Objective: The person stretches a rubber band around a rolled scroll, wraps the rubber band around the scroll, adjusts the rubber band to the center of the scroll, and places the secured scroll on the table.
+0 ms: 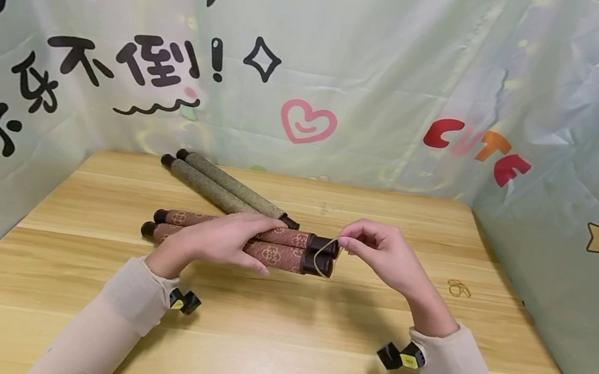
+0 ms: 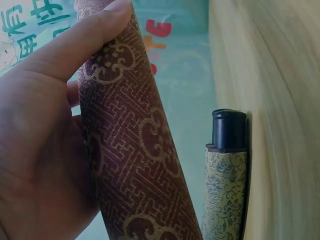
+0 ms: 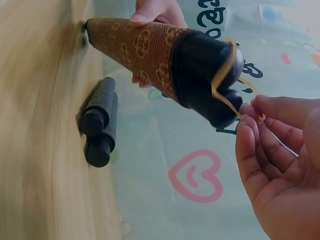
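Note:
My left hand (image 1: 224, 237) grips a red-brown brocade scroll (image 1: 275, 255) from above, its two rolls side by side with black end knobs. In the left wrist view, the thumb lies along the patterned scroll (image 2: 130, 125). At the scroll's right end, my right hand (image 1: 384, 252) pinches a thin yellow rubber band (image 3: 214, 92) between thumb and fingertips. The band loops over the black knobs (image 3: 200, 60) and is drawn out toward those fingertips. Behind lies a second scroll (image 1: 238, 193), grey-green with black ends, also in two rolls.
Another few loops of yellow rubber band (image 1: 458, 289) lie on the wooden table (image 1: 270, 355), right of my right hand. A printed cloth (image 1: 396, 50) hangs behind the table and along its sides. Small black cameras (image 1: 185, 302) are strapped at both wrists.

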{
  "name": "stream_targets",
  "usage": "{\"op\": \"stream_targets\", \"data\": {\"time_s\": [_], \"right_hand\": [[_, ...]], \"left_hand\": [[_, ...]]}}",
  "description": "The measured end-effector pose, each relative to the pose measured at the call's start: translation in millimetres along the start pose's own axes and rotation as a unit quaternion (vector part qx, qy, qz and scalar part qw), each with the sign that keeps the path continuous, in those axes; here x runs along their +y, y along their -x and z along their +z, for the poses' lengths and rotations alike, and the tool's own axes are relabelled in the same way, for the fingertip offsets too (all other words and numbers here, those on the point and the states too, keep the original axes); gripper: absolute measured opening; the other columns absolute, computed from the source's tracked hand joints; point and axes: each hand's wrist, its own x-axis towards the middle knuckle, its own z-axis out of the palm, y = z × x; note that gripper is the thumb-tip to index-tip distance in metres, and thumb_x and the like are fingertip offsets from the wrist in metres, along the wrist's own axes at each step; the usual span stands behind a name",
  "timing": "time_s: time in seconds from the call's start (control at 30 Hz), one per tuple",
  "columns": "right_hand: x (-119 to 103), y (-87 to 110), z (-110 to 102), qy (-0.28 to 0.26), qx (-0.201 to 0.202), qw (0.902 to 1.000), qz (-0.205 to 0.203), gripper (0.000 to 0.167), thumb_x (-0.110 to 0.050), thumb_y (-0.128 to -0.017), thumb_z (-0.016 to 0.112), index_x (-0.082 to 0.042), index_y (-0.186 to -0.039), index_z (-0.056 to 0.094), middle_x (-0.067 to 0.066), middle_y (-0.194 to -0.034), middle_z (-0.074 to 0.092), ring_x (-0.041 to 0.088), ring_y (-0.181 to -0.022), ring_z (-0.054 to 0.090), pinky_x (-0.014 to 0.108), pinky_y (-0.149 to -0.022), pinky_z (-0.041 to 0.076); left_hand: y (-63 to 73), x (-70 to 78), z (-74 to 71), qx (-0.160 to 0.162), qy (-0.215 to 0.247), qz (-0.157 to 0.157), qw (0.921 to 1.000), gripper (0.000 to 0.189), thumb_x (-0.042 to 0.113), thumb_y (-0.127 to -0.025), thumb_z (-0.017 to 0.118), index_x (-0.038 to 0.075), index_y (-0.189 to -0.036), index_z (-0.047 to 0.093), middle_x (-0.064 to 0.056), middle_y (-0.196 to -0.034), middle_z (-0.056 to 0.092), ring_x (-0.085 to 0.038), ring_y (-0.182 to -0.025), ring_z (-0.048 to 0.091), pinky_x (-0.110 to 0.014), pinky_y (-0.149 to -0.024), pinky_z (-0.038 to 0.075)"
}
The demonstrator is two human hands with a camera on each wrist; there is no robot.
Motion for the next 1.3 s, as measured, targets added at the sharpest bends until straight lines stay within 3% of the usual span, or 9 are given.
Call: {"op": "stream_targets", "data": {"time_s": [0.13, 0.33, 0.53, 0.9, 1.13, 1.3], "right_hand": [[2, -0.5, -1, -0.001, 0.004, 1.0, 0.004, 0.008, -0.012, -0.094, 0.066, -0.008, -0.098, 0.071, 0.004, -0.086, 0.065, 0.015, -0.073, 0.055, 0.026, -0.064, 0.047], [5, -1.5, -1, -0.015, 0.002, 0.9998, 0.01, 0.008, -0.012, -0.094, 0.066, -0.008, -0.098, 0.071, 0.014, -0.091, 0.066, 0.016, -0.074, 0.056, 0.028, -0.065, 0.048], [9, -1.6, -2, -0.024, -0.001, 0.9996, 0.014, 0.008, -0.011, -0.095, 0.065, -0.007, -0.099, 0.071, 0.007, -0.088, 0.066, 0.017, -0.077, 0.06, 0.028, -0.068, 0.05], [19, -8.8, 17, 0.009, -0.018, 0.9998, 0.008, 0.008, -0.007, -0.094, 0.064, -0.005, -0.095, 0.072, 0.002, -0.087, 0.068, 0.015, -0.073, 0.058, 0.027, -0.063, 0.049], [12, -6.8, 18, -0.003, 0.021, 0.9998, 0.005, 0.007, -0.012, -0.095, 0.064, -0.008, -0.095, 0.07, 0.003, -0.083, 0.065, 0.02, -0.073, 0.059, 0.028, -0.065, 0.051], [0, -2.6, 13, 0.025, 0.044, 0.9987, -0.007, 0.007, -0.015, -0.097, 0.063, -0.012, -0.093, 0.068, 0.0, -0.085, 0.065, 0.017, -0.074, 0.058, 0.029, -0.064, 0.047]], "left_hand": [[0.6, 0.5, 0.0, -0.001, -0.003, 0.004, 1.0, 0.087, 0.054, -0.08, 0.075, 0.02, -0.151, 0.037, -0.008, -0.148, 0.044, -0.027, -0.134, 0.042, -0.045, -0.111, 0.032], [2.3, 1.8, -2.6, 0.001, 0.0, 0.006, 1.0, 0.088, 0.059, -0.08, 0.072, 0.022, -0.151, 0.036, -0.006, -0.149, 0.043, -0.025, -0.135, 0.041, -0.044, -0.111, 0.033], [3.4, 2.8, -4.4, 0.006, 0.005, 0.011, 0.9999, 0.088, 0.06, -0.08, 0.071, 0.023, -0.152, 0.035, -0.006, -0.149, 0.043, -0.026, -0.135, 0.041, -0.045, -0.111, 0.033], [1.4, 13.6, -0.9, -0.005, -0.003, 0.065, 0.9979, 0.087, 0.056, -0.082, 0.072, 0.018, -0.152, 0.036, -0.003, -0.147, 0.046, -0.021, -0.133, 0.043, -0.04, -0.11, 0.034], [-0.3, 22.2, 5.2, -0.024, -0.016, 0.086, 0.9959, 0.087, 0.049, -0.081, 0.076, 0.014, -0.151, 0.039, -0.007, -0.144, 0.049, -0.023, -0.131, 0.045, -0.041, -0.109, 0.036], [-2.6, 25.3, 11.3, -0.031, -0.045, 0.084, 0.995, 0.088, 0.049, -0.079, 0.077, 0.012, -0.15, 0.04, -0.01, -0.145, 0.048, -0.028, -0.132, 0.045, -0.045, -0.11, 0.034]]}}
